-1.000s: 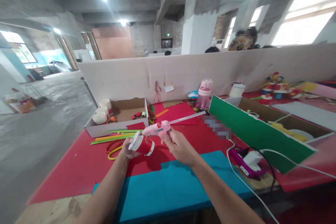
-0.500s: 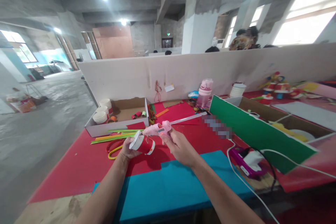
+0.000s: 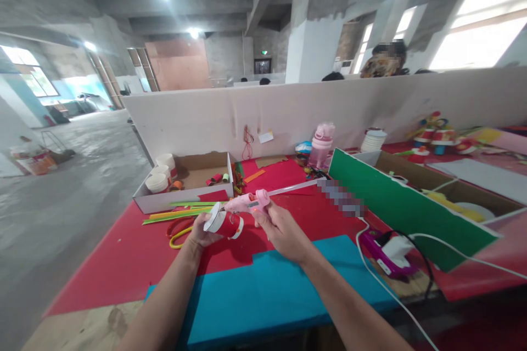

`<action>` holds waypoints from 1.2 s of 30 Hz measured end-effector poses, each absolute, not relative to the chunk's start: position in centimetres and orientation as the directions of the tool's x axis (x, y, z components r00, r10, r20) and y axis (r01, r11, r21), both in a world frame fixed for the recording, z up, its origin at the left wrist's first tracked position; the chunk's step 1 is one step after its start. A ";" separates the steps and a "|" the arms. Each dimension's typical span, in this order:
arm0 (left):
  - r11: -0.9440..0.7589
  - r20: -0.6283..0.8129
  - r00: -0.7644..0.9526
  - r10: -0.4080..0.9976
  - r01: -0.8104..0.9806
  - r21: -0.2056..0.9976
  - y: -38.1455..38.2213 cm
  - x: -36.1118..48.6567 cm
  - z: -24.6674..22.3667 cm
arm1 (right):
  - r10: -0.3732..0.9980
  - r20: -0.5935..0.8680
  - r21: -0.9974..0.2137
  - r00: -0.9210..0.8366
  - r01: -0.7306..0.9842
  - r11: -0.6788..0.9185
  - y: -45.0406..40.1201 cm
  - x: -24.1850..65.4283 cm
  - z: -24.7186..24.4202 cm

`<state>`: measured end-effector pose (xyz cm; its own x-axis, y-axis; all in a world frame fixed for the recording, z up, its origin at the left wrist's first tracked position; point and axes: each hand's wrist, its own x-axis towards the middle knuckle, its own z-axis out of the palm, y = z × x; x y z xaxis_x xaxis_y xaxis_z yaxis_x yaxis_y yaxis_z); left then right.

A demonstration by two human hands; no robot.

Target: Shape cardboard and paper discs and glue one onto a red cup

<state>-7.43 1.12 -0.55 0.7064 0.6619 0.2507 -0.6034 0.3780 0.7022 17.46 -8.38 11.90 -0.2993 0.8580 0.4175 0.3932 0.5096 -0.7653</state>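
Note:
My left hand (image 3: pixel 202 232) is wrapped round a paper cup (image 3: pixel 229 226) with a red band and white ends, tilted on its side above the table. In my right hand (image 3: pixel 280 228) is a pink hot glue gun (image 3: pixel 247 203), gripped by its handle. Its nozzle meets the edge of the cup's white end; whether it touches cannot be told. A long clear glue stick (image 3: pixel 294 187) sticks out of the gun's back. Red-and-yellow-handled scissors (image 3: pixel 178 237) lie behind my left wrist, beside green and yellow paper strips (image 3: pixel 173 215).
A cardboard box (image 3: pixel 185 197) with white cups and small paper rolls stands at the back left. On the right are a green panel (image 3: pixel 395 203), a divided box (image 3: pixel 436 175), a purple power strip (image 3: pixel 387 258) with cables, and a pink bottle (image 3: pixel 321 145). Blue sheets (image 3: pixel 263 296) cover the front edge.
Almost nothing differs. The cup and the glue gun are nearly where they were, with only a very slight shift of the cup in my left hand.

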 end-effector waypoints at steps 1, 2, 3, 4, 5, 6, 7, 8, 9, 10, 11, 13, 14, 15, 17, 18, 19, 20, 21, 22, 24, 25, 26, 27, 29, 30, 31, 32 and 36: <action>0.376 0.253 0.704 0.664 -0.607 0.700 1.0 -7.3 -0.4 | 0.858 0.418 -0.764 -0.298 0.395 0.510 -8.4 17.5 11.9; 0.373 0.253 0.699 0.669 -0.611 0.699 0.9 -7.2 -0.2 | 0.858 0.420 -0.763 -0.297 0.396 0.511 -8.4 17.5 11.9; 0.369 0.252 0.692 0.676 -0.615 0.697 0.8 -7.0 0.1 | 0.856 0.423 -0.761 -0.297 0.397 0.513 -8.5 17.5 11.9; 0.364 0.253 0.685 0.683 -0.620 0.695 0.7 -6.8 0.3 | 0.855 0.426 -0.759 -0.297 0.396 0.516 -8.5 17.4 11.9; 0.358 0.257 0.679 0.688 -0.626 0.693 0.6 -6.7 0.5 | 0.853 0.429 -0.759 -0.296 0.395 0.518 -8.5 17.4 11.9; 0.354 0.262 0.675 0.690 -0.630 0.691 0.5 -6.6 0.7 | 0.853 0.432 -0.758 -0.294 0.394 0.520 -8.5 17.4 11.8; 0.352 0.268 0.675 0.688 -0.633 0.690 0.5 -6.5 0.8 | 0.852 0.434 -0.758 -0.292 0.393 0.520 -8.5 17.5 11.8; 0.351 0.274 0.674 0.686 -0.636 0.687 0.4 -6.4 0.9 | 0.852 0.435 -0.758 -0.290 0.393 0.521 -8.5 17.5 11.7; 0.350 0.281 0.673 0.685 -0.641 0.683 0.4 -6.3 0.9 | 0.853 0.436 -0.758 -0.287 0.394 0.520 -8.5 17.5 11.7; 0.351 0.284 0.671 0.685 -0.646 0.678 0.4 -6.3 1.0 | 0.854 0.435 -0.758 -0.285 0.396 0.519 -8.5 17.5 11.7; 0.352 0.286 0.668 0.687 -0.651 0.673 0.4 -6.3 1.0 | 0.855 0.434 -0.756 -0.284 0.401 0.517 -8.5 17.4 11.6; 0.356 0.288 0.663 0.691 -0.659 0.663 0.4 -6.3 1.0 | 0.855 0.433 -0.753 -0.284 0.408 0.517 -8.6 17.4 11.6; 0.358 0.284 0.663 0.693 -0.659 0.662 0.4 -6.3 1.0 | 0.854 0.436 -0.751 -0.283 0.409 0.518 -8.6 17.4 11.6; 0.360 0.278 0.662 0.695 -0.657 0.663 0.3 -6.3 1.0 | 0.853 0.439 -0.751 -0.283 0.406 0.521 -8.6 17.3 11.5; 0.362 0.262 0.659 0.705 -0.652 0.667 0.3 -6.2 1.1 | 0.849 0.451 -0.749 -0.276 0.401 0.528 -8.7 17.2 11.5; 0.362 0.253 0.656 0.711 -0.650 0.668 0.2 -6.2 1.2 | 0.848 0.456 -0.746 -0.272 0.403 0.530 -8.7 17.2 11.5; 0.362 0.246 0.652 0.717 -0.650 0.669 0.2 -6.2 1.3 | 0.847 0.459 -0.742 -0.268 0.408 0.532 -8.7 17.2 11.5; 0.361 0.242 0.649 0.722 -0.651 0.668 0.2 -6.1 1.4 | 0.847 0.461 -0.738 -0.266 0.415 0.532 -8.7 17.2 11.4; 0.358 0.242 0.645 0.725 -0.653 0.667 0.1 -6.1 1.5 | 0.847 0.462 -0.735 -0.264 0.421 0.532 -8.7 17.2 11.4; 0.354 0.243 0.642 0.727 -0.654 0.668 0.1 -6.0 1.5 | 0.846 0.464 -0.731 -0.262 0.426 0.533 -8.7 17.2 11.4; 0.341 0.248 0.639 0.728 -0.652 0.677 0.0 -5.9 1.7 | 0.845 0.465 -0.727 -0.266 0.430 0.535 -8.7 17.2 11.4; 0.334 0.250 0.638 0.728 -0.649 0.683 0.0 -5.9 1.8 | 0.844 0.464 -0.727 -0.269 0.428 0.537 -8.7 17.2 11.4; 0.328 0.250 0.637 0.729 -0.646 0.689 0.0 -5.8 1.9 | 0.844 0.463 -0.728 -0.273 0.426 0.537 -8.7 17.2 11.5; 0.324 0.248 0.636 0.731 -0.643 0.694 -0.1 -5.7 1.9 | 0.844 0.460 -0.730 -0.276 0.424 0.536 -8.8 17.2 11.5; 0.316 0.244 0.629 0.738 -0.643 0.698 -0.1 -5.6 2.1 | 0.846 0.452 -0.732 -0.283 0.425 0.533 -8.9 17.2 11.5; 0.314 0.242 0.626 0.741 -0.642 0.699 -0.2 -5.6 2.2 | 0.846 0.452 -0.729 -0.283 0.429 0.533 -8.9 17.2 11.5; 0.311 0.240 0.623 0.744 -0.642 0.701 -0.2 -5.5 2.2 | 0.846 0.453 -0.725 -0.282 0.436 0.533 -8.9 17.2 11.5; 0.308 0.239 0.620 0.747 -0.642 0.703 -0.2 -5.5 2.3 | 0.845 0.455 -0.720 -0.281 0.442 0.535 -8.9 17.2 11.4; 0.303 0.230 0.610 0.758 -0.642 0.704 -0.3 -5.5 2.3 | 0.843 0.460 -0.710 -0.277 0.455 0.537 -8.9 17.1 11.2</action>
